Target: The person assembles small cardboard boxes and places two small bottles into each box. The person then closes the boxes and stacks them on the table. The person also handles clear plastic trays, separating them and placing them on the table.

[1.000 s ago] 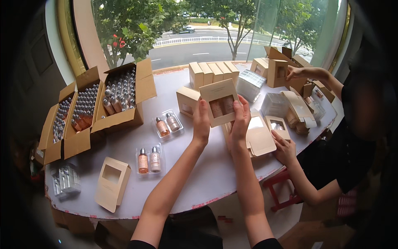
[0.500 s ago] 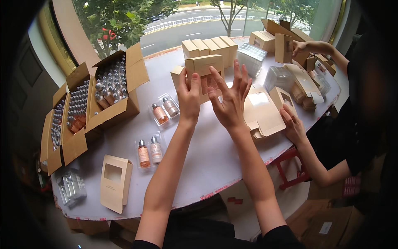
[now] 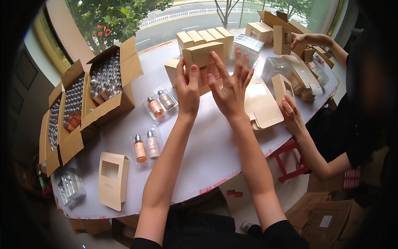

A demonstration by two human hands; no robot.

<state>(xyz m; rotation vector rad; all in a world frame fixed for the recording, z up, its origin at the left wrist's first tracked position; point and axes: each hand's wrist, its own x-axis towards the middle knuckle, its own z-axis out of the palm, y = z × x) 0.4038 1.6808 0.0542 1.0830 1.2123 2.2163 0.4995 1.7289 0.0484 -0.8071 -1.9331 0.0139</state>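
Note:
A beige carton box with a front window [image 3: 204, 54] is held up over the table. My left hand [image 3: 188, 89] grips its left side, thumb on the front face. Against the front, my right hand [image 3: 229, 89] touches with index finger and thumb at the window, its other fingers spread in the air. Pinkish contents show through the window, partly covered by the fingers. Left of my forearms lie two clear plastic trays, a far tray [image 3: 161, 115] and a near tray [image 3: 133, 159], each with two small silver-capped bottles. A flat windowed carton [image 3: 112, 182] lies at the near left.
Open cardboard boxes full of bottles [image 3: 107, 79] stand at the left. Stacked empty clear trays [image 3: 72, 189] lie near the front left edge. A row of closed cartons [image 3: 203, 35] stands behind my hands. At right, a co-worker's hand [image 3: 291, 114] holds a windowed carton [image 3: 283, 87] beside flat cartons [image 3: 265, 108].
The held box has turned slightly, its top tilting more toward view. My hands keep nearly the same grip and touch. The whole view has shifted a little.

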